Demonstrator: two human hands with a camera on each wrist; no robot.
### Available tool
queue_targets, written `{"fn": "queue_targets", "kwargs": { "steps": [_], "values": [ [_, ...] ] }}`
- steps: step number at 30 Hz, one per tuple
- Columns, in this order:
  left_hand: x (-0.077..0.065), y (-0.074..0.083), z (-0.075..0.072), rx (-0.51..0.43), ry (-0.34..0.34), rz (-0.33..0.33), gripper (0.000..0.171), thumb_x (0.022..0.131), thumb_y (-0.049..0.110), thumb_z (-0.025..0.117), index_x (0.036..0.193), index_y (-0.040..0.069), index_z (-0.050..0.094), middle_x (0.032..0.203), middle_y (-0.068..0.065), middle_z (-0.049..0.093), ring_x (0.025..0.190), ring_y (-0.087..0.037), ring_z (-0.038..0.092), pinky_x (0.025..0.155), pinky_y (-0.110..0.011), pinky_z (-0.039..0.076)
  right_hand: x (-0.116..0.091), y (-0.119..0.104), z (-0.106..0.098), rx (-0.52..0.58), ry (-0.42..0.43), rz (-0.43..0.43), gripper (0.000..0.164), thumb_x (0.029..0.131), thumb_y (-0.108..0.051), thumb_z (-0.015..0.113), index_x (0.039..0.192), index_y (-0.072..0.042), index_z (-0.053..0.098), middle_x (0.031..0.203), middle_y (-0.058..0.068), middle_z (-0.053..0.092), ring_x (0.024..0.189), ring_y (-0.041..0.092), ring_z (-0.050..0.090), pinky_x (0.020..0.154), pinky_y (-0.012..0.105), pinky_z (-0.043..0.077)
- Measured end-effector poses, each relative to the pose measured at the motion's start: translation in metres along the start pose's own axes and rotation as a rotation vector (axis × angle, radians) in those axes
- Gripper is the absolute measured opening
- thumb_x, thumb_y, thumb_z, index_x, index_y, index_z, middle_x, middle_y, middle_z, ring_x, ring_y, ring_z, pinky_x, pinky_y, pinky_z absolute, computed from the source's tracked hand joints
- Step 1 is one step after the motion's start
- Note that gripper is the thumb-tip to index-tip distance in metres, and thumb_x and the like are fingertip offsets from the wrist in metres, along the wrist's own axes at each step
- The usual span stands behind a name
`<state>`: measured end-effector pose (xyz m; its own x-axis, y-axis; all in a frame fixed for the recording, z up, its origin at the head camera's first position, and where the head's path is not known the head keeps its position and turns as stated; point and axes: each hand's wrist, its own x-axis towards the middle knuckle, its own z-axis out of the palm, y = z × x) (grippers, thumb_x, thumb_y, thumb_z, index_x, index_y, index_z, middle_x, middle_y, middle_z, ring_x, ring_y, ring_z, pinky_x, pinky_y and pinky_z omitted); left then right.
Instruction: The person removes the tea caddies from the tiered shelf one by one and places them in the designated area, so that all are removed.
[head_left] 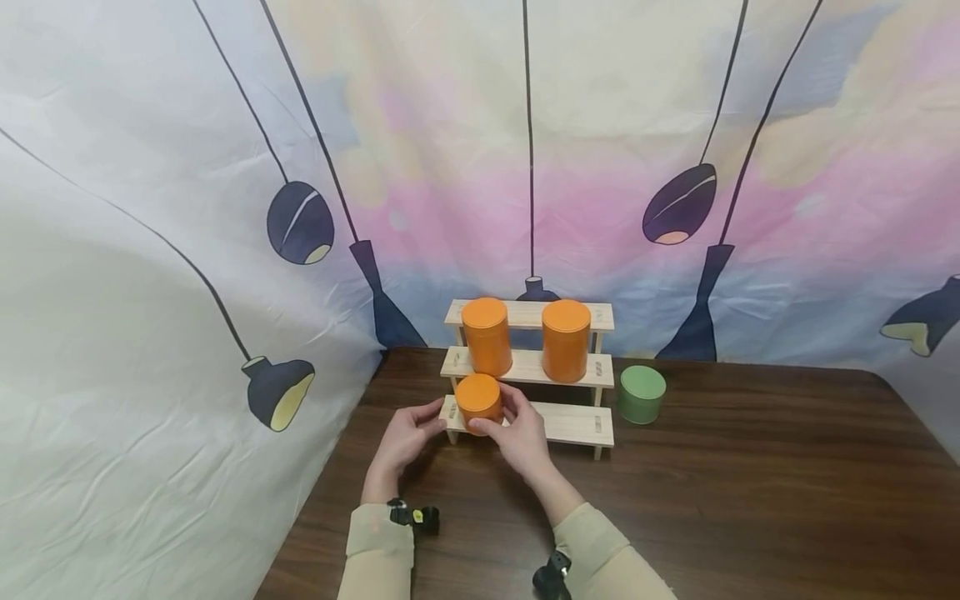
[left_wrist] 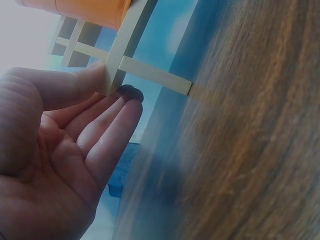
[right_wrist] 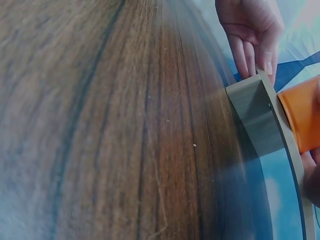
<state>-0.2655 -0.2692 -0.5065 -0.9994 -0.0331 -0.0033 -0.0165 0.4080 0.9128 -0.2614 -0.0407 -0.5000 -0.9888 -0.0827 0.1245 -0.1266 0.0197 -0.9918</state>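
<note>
A short orange canister [head_left: 478, 400] with a lid stands upright at the left end of the lowest step of a three-tier wooden rack [head_left: 573, 423]. My right hand [head_left: 527, 437] grips it from the right, thumb in front and fingers behind; the right wrist view catches only a bit of that hand [right_wrist: 312, 182] at its edge. At the rack's left end, my left hand [head_left: 402, 437] pinches the lowest board [left_wrist: 116, 62], thumb on top and fingers beneath. Two taller orange canisters, one left [head_left: 487, 342] and one right [head_left: 566, 343], stand on the middle step.
A short green canister [head_left: 641, 396] stands on the dark wood table [head_left: 750, 475], just right of the rack. Behind the rack and along the left hangs a cloth [head_left: 600, 208] printed with dark lamps. Small cameras [head_left: 426, 520] are strapped to both wrists.
</note>
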Motion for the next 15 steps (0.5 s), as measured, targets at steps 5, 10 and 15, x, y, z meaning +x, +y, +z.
{"fn": "queue_targets", "kwargs": {
  "steps": [5,10,15],
  "values": [
    [0.0005,-0.0001,0.001,-0.011,0.004,-0.015,0.046,0.1,0.009,0.073,0.145,0.006,0.066,0.148,-0.011,0.064,0.136,-0.03,0.062,0.117,-0.053,0.044,-0.0008,-0.0005,-0.0009,0.0,0.001,-0.002,0.076,0.085,-0.024,0.094,0.15,-0.012,0.058,0.152,0.009,0.06,0.145,0.028,0.053,0.119,0.044,0.043],
    [0.0004,0.0004,0.0014,-0.013,0.004,-0.008,0.045,0.1,0.009,0.073,0.145,0.005,0.066,0.148,-0.012,0.064,0.136,-0.03,0.062,0.117,-0.053,0.045,-0.0021,-0.002,-0.0021,0.01,0.0,0.006,0.076,0.086,-0.024,0.094,0.151,-0.012,0.058,0.152,0.01,0.059,0.145,0.029,0.053,0.119,0.045,0.043],
    [0.0005,-0.0001,0.001,-0.007,0.007,-0.006,0.046,0.1,0.009,0.073,0.145,0.006,0.066,0.148,-0.011,0.064,0.138,-0.031,0.059,0.119,-0.054,0.042,-0.0032,-0.002,-0.0041,0.02,0.004,0.016,0.076,0.086,-0.024,0.093,0.152,-0.012,0.057,0.152,0.01,0.059,0.145,0.029,0.053,0.119,0.044,0.043]
  ]
}}
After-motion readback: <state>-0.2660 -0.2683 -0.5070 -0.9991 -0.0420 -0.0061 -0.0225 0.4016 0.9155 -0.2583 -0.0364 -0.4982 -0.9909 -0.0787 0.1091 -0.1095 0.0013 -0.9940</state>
